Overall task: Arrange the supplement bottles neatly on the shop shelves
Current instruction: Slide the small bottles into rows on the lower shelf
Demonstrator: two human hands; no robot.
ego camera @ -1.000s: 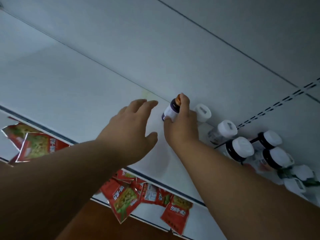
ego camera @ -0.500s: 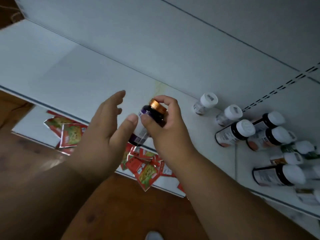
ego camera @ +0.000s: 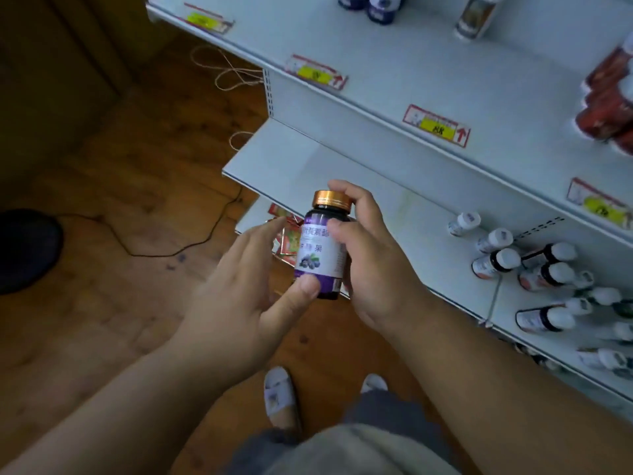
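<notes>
A person's right hand [ego camera: 368, 255] grips a small dark bottle [ego camera: 325, 248] with a coppery ribbed cap, now lifted clear of the middle shelf [ego camera: 376, 200] where a second ago it stood beside the white-capped bottles [ego camera: 527, 265]; the bottle is held upright in the air in front of that shelf, its label facing the camera. The left hand [ego camera: 239, 289], which was reaching with spread fingers a moment earlier, has closed in: its thumb touches the bottle's lower edge while the fingers stay straight and loose, holding nothing. The lift suggests this bottle is being checked before it is placed elsewhere, perhaps with the similar dark bottles on the upper shelf [ego camera: 428, 63]; the sorting looks far from done, since many white-capped bottles lie on their sides. The bottle looks like smooth, glossy plastic or glass, a squat cylinder with a purple-and-white paper label showing berries. The shelves are flat, pale painted metal with yellow price tags [ego camera: 436, 126] along their front edges; the floor [ego camera: 120, 200] is worn brown wood.
</notes>
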